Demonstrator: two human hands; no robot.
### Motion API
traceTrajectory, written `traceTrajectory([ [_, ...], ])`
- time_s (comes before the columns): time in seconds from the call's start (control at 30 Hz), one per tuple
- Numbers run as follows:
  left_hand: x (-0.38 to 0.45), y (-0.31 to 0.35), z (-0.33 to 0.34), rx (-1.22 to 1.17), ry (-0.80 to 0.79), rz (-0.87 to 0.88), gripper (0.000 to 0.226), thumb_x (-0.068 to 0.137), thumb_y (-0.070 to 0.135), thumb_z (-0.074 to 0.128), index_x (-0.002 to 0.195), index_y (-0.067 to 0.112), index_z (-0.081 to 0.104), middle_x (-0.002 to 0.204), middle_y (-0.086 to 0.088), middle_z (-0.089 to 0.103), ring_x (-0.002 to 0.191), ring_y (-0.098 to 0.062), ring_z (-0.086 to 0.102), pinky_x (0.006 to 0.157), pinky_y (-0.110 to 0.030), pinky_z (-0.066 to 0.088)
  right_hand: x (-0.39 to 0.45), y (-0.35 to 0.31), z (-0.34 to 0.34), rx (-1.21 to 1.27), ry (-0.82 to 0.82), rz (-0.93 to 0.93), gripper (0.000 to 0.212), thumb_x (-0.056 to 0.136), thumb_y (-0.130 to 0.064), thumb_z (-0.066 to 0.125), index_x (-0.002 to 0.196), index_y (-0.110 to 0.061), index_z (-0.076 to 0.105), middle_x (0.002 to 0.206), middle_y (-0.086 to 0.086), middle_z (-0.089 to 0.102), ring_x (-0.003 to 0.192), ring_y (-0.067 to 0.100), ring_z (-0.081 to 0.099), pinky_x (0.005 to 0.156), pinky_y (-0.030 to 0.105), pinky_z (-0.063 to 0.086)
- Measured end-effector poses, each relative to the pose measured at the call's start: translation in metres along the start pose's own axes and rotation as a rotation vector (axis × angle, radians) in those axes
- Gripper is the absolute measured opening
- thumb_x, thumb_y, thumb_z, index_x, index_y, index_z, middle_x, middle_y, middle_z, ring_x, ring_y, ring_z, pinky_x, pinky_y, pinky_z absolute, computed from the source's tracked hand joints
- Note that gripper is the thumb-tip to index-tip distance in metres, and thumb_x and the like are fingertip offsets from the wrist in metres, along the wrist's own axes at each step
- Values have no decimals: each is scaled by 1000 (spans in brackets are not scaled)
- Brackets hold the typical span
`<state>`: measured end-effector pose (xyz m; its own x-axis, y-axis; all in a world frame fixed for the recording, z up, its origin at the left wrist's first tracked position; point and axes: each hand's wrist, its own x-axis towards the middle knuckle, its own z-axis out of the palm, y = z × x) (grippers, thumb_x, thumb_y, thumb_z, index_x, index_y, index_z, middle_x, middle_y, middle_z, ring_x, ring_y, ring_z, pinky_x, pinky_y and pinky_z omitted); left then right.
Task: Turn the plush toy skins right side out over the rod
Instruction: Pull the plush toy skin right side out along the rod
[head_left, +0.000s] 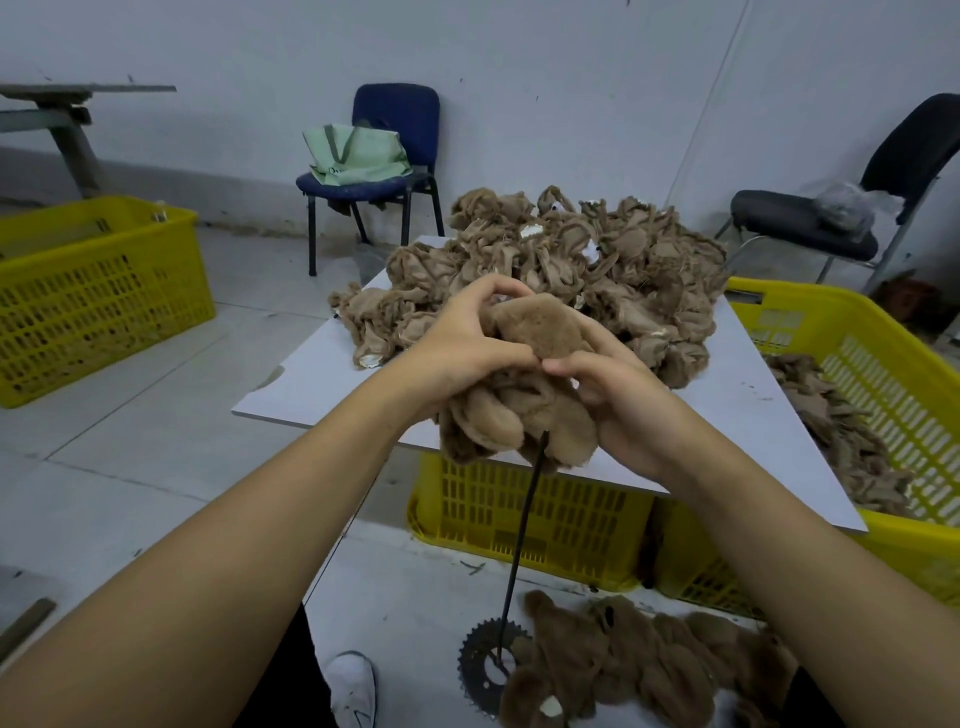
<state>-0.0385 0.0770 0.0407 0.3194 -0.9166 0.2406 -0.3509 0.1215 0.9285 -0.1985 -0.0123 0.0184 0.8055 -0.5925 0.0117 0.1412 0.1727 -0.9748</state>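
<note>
A brown plush toy skin (524, 410) sits over the top of a thin black rod (522, 545), its furry side showing. My left hand (467, 343) grips its upper left part, fingers curled round the fabric. On its right side, my right hand (618, 400) holds it with the thumb pressed on the fur. The rod stands up from a toothed metal disc (480, 667) on the floor; its top is hidden inside the skin.
A heap of inside-out tan skins (566, 270) covers a white board (306, 379) laid on a yellow crate (530, 514). Furry turned skins (639, 660) lie on the floor by the disc. Other yellow crates stand left (93, 296) and right (852, 384). Two chairs are at the wall.
</note>
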Motion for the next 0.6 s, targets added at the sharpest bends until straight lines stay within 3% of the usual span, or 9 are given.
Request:
traceTrajectory([
  [0.1,3,1,-5,72,-33,46,55,68,4,75,119,19,60,123,-8,62,103,-28,67,82,-45,60,4,-3,-4,-152,31,34,36,90,-6,69,124,-14,65,115,12,73,103,28,72,87,43,59],
  [0.2,5,2,0,138,-15,81,53,73,-1,76,119,18,58,122,-3,61,107,-23,65,88,-52,56,5,-1,-1,-128,140,-3,25,88,-2,71,112,-3,64,98,14,76,91,27,74,70,33,61],
  [0.27,5,-2,10,349,117,95,48,70,15,78,111,28,56,118,7,57,115,-17,54,99,-53,47,5,2,3,-143,235,-42,15,88,-1,71,100,-1,63,90,14,74,82,25,74,63,29,58],
  [0.33,2,-7,22,584,364,97,40,73,31,77,102,30,51,109,8,52,108,-15,48,98,-48,41,7,4,6,-110,367,-68,13,88,-1,71,97,-1,62,91,15,72,81,24,74,61,31,58],
  [0.37,0,-9,27,577,425,89,36,77,36,77,100,25,51,102,6,54,98,-16,52,90,-46,46,7,5,7,-89,414,-78,16,89,-2,70,101,2,61,94,17,71,83,26,74,63,34,59],
  [0.43,-6,-9,38,298,347,-9,38,85,45,73,106,18,56,95,4,62,88,-15,62,79,-43,55,5,6,13,-88,404,-84,17,91,0,66,106,6,60,98,22,70,86,32,72,71,40,59],
  [0.5,-8,-10,46,31,282,-114,43,86,45,73,117,19,59,103,7,69,95,-9,68,81,-35,59,1,8,21,-125,265,-73,17,94,6,56,110,7,59,102,23,69,89,33,70,77,42,58],
  [0.6,-6,-10,38,-120,369,-178,31,88,25,75,114,16,62,100,1,73,90,-13,72,71,-28,60,-4,6,30,-87,43,-5,33,95,11,48,122,-3,62,113,17,70,99,26,71,88,42,60],
])
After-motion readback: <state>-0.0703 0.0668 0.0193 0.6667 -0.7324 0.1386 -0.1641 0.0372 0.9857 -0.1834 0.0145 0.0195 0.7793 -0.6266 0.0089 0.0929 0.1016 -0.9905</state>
